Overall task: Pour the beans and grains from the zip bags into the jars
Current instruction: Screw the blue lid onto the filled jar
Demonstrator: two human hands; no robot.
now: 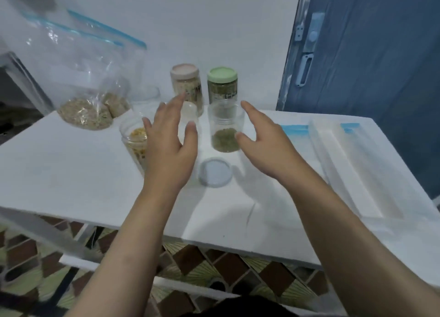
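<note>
Both hands, left hand [170, 147] and right hand [264, 143], hover open and empty flanking the uncapped green-bean jar [225, 128], its lid [215, 172] laid toward the table's near edge, leaving the mouth free for pouring.

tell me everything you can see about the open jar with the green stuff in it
The open jar is a clear, plastic-looking cylinder standing upright on the white table, near its middle. It has no lid on; a pale round lid lies flat just in front of it. Green grains fill roughly its bottom third. The right hand is open beside it, thumb at or very near its side. A green-lidded jar stands directly behind it.
</note>
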